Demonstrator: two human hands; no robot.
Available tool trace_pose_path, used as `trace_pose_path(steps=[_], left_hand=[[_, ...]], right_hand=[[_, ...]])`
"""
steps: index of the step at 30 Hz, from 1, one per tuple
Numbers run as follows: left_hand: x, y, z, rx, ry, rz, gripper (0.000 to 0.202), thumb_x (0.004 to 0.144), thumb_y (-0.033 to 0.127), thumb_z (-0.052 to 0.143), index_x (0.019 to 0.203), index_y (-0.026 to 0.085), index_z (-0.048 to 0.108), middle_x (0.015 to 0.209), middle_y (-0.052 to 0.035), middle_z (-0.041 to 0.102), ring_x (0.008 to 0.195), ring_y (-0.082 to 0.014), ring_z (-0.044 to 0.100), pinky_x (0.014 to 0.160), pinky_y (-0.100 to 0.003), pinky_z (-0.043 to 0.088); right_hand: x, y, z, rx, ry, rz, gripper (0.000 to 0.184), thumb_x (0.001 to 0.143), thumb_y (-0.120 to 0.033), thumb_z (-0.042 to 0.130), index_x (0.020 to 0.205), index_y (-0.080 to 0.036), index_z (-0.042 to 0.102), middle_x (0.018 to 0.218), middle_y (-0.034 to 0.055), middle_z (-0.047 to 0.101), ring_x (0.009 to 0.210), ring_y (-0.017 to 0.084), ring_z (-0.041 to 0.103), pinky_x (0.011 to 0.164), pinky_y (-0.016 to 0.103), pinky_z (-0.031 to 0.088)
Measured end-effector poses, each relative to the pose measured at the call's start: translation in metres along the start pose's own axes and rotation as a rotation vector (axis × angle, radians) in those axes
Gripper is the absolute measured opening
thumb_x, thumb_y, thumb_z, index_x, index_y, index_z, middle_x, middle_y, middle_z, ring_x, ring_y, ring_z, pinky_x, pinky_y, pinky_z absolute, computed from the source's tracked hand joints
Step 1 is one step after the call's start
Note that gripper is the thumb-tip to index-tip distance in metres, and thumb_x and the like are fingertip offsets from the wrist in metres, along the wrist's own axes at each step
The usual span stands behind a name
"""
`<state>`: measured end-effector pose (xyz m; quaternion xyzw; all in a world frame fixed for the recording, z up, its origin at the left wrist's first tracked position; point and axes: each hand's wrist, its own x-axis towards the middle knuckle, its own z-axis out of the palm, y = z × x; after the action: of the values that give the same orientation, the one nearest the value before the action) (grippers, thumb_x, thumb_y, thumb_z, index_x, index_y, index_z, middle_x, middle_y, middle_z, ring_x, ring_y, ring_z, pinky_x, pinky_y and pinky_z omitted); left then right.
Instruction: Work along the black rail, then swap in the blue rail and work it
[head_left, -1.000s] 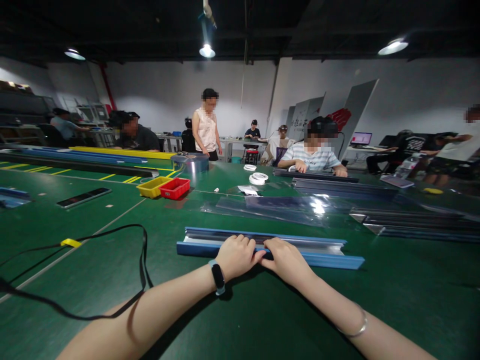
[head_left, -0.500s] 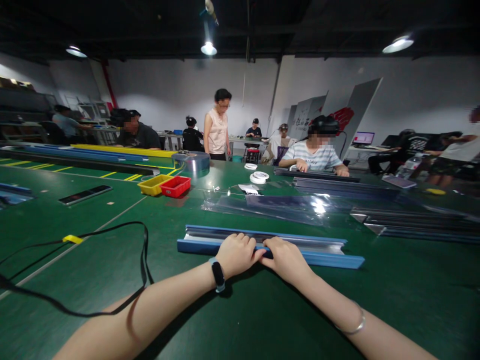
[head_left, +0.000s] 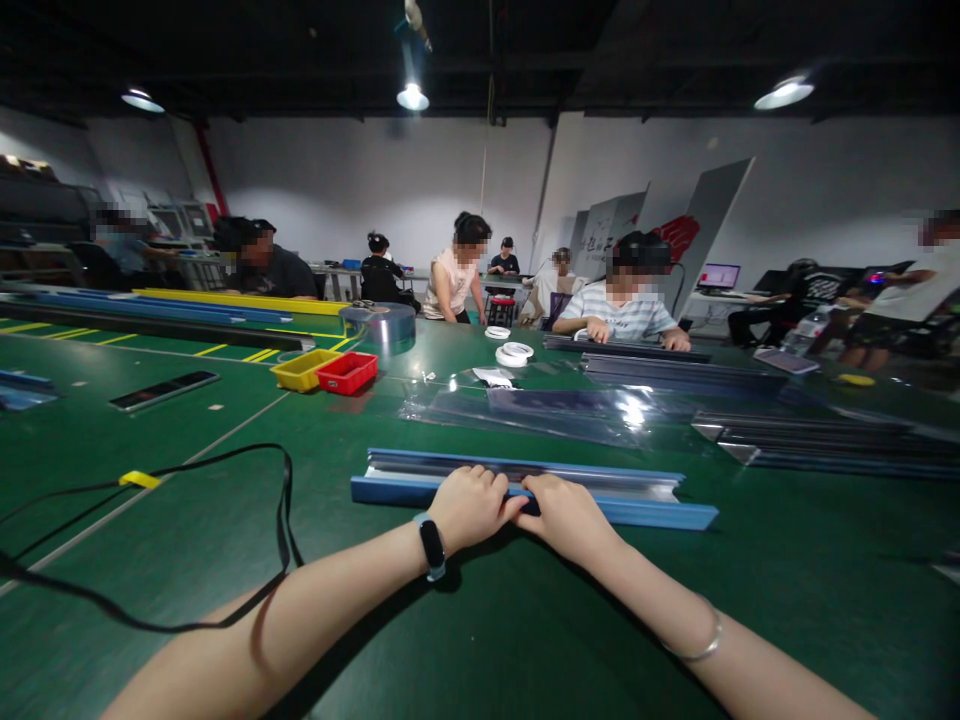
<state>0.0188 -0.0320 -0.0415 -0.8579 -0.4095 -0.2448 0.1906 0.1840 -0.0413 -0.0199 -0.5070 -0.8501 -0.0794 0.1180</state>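
A blue channel-shaped profile (head_left: 637,512) lies lengthwise on the green table (head_left: 480,640) in front of me, its pale inner face turned up. My left hand (head_left: 474,505) grips its near wall around the middle, fingers curled over the edge and thumb on the near side. Close beside it, my right hand (head_left: 568,515) grips the same wall in the same way, the two thumbs almost meeting. Whatever the fingertips touch inside the channel is hidden behind the hands.
Beyond the profile lies clear plastic film (head_left: 555,412), with dark profiles (head_left: 817,440) to the right. Yellow (head_left: 306,370) and red trays (head_left: 348,374), white tape rolls (head_left: 514,354) and a phone (head_left: 165,391) sit farther off. A black cord (head_left: 283,500) loops at left. Across the table, a co-worker (head_left: 622,300) handles dark profiles.
Both my hands stay on the blue profile with almost no movement. The view has shifted slightly. A standing person in the background has bent forward and to the right.
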Motion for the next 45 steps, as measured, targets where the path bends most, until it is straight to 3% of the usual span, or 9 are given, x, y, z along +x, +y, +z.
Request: trace_pose_path(steps=[25,32,45], left_hand=[[0.0013,0.0007,-0.0042,-0.037,-0.012,0.009,0.033,0.086,0.042,0.032,0.078,0.016,0.050,0.070,-0.0053,0.058,0.070,-0.0175,0.054,0.062,-0.029,0.039],[0.0008,0.0020,-0.0091,-0.032,-0.061,-0.023,0.037,0.085,0.047,0.029,0.081,0.016,0.049,0.071,-0.0058,0.058,0.069,-0.0190,0.054,0.059,-0.030,0.038],[0.0019,0.0028,-0.0089,-0.026,-0.031,0.013,0.035,0.085,0.045,0.032,0.079,0.016,0.050,0.071,-0.0060,0.057,0.070,-0.0185,0.054,0.061,-0.030,0.039]], right_hand=[[0.0014,0.0033,0.0020,0.047,0.013,-0.041,0.022,0.074,-0.037,0.048,0.085,-0.018,0.052,0.078,0.0047,0.058,0.077,0.017,0.055,0.067,0.026,0.037],[0.0017,0.0046,0.0041,0.027,-0.001,-0.008,0.021,0.071,-0.035,0.052,0.084,-0.019,0.052,0.077,0.0046,0.058,0.075,0.018,0.055,0.065,0.026,0.037],[0.0019,0.0057,0.0009,0.042,0.004,0.025,0.022,0.071,-0.037,0.054,0.084,-0.018,0.052,0.076,0.0047,0.057,0.075,0.018,0.054,0.065,0.026,0.037]])
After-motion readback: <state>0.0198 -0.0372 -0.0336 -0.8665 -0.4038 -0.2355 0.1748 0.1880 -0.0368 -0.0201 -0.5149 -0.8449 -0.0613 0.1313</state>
